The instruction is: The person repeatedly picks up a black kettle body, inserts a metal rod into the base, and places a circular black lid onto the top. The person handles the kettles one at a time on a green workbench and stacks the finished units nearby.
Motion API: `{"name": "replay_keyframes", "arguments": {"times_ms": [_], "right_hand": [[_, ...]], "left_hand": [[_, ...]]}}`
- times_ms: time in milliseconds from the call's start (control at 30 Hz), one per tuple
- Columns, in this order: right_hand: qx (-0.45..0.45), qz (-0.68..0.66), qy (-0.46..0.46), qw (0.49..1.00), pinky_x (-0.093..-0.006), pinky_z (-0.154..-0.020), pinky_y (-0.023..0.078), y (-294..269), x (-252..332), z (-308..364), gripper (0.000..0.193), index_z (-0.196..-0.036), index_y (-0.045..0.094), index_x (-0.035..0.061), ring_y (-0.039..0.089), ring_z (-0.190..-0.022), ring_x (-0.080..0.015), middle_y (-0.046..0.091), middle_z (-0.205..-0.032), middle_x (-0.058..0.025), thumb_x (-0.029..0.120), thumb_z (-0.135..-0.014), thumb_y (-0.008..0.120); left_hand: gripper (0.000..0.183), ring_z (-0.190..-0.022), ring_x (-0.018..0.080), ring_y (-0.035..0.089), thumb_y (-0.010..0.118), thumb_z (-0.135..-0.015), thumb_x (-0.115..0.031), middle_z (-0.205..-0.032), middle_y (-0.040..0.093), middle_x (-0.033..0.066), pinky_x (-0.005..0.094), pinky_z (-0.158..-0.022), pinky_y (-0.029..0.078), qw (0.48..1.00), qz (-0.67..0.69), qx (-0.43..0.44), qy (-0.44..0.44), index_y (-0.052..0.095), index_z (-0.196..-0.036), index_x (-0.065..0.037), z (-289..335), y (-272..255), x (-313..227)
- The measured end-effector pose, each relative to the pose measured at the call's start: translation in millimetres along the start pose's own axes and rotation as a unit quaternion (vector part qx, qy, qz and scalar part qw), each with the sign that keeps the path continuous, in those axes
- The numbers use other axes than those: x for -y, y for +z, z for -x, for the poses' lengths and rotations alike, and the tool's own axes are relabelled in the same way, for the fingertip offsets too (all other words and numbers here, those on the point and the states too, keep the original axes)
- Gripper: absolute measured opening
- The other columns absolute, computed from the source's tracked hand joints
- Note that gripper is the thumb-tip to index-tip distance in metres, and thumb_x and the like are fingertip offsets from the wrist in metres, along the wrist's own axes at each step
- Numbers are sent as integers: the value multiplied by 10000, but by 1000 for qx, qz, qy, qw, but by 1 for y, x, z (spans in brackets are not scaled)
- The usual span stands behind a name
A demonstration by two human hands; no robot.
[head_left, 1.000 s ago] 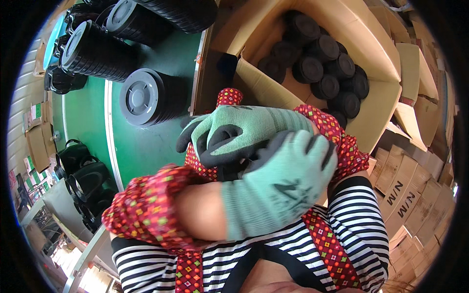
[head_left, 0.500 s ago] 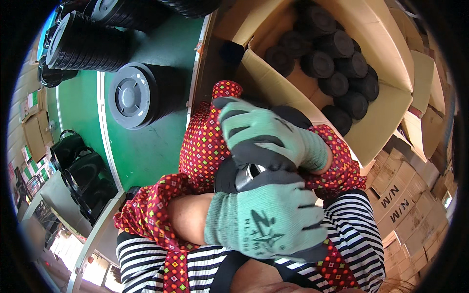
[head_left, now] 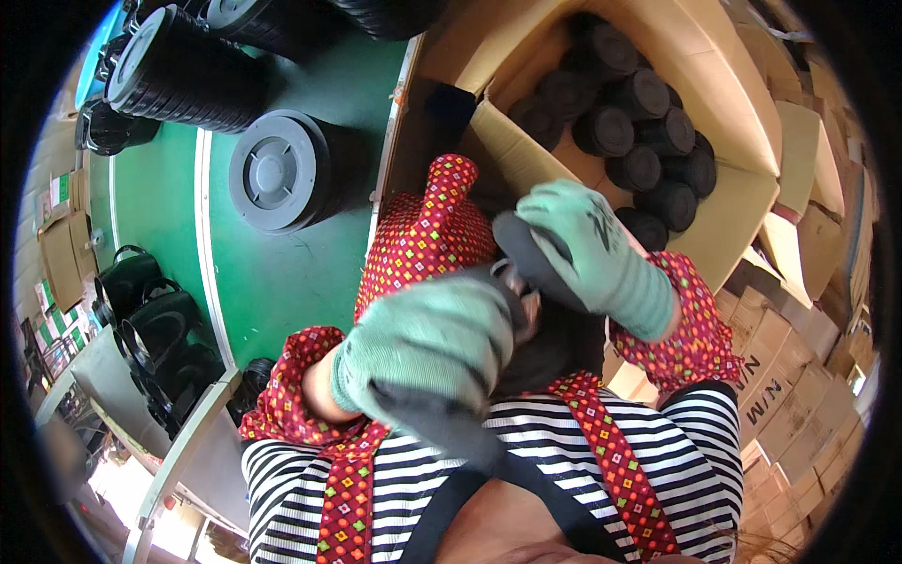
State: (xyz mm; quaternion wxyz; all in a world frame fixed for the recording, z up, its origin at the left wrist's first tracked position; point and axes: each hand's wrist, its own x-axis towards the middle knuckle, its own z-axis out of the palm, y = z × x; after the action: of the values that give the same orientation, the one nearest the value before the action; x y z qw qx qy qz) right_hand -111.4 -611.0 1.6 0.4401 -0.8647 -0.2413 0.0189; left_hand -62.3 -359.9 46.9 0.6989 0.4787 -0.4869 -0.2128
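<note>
Two gloved hands in front of our red apron [head_left: 423,240]: L hand [head_left: 423,343] blurred, R hand [head_left: 587,244] w/ fingers bent, a small shiny piece [head_left: 512,282] btwn them; we can't tell if either grips it. Dark round parts [head_left: 648,141] lie in our open carton [head_left: 738,221], upper R; gray-topped stack [head_left: 275,172] on green tabletop [head_left: 282,305], L.

- A green surface [head_left: 301,273] is stretching down the left half of the frame, a white stripe [head_left: 209,244] running along it.
- A pale metal rail [head_left: 180,459] is slanting across the lower left.
- Bright white light [head_left: 130,493] is glaring just left of it.
- A pale wall [head_left: 49,146] is curving along the upper left edge.
- Brown cartons [head_left: 789,381] are standing stacked at the lower right.
</note>
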Motion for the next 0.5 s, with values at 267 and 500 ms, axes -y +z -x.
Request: {"name": "replay_keyframes", "arguments": {"times_ms": [267, 500], "right_hand": [[-111, 126, 4, 986, -475, -1040, 452, -20, 58, -35, 291, -1206, 708, 4, 615, -1152, -401, 692, -1175, -193, 210, -1020, 622], [0, -109, 110, 988, -428, -1152, 422, -13, 83, 23, 496, -1373, 655, 15, 546, -1368, -339, 577, -1433, -177, 280, -959, 716]], "left_hand": [[286, -781, 129, 705, 625, -1048, -113, -930, 742, 101, 273, -721, 557, 836, -167, -346, -392, 709, -1266, 52, 34, 16, -80], [514, -540, 85, 495, 518, -1109, -424, -659, 564, 12, 259, -513, 371, 763, -238, -467, -378, 711, -1239, 34, 218, 5, -64]]}}
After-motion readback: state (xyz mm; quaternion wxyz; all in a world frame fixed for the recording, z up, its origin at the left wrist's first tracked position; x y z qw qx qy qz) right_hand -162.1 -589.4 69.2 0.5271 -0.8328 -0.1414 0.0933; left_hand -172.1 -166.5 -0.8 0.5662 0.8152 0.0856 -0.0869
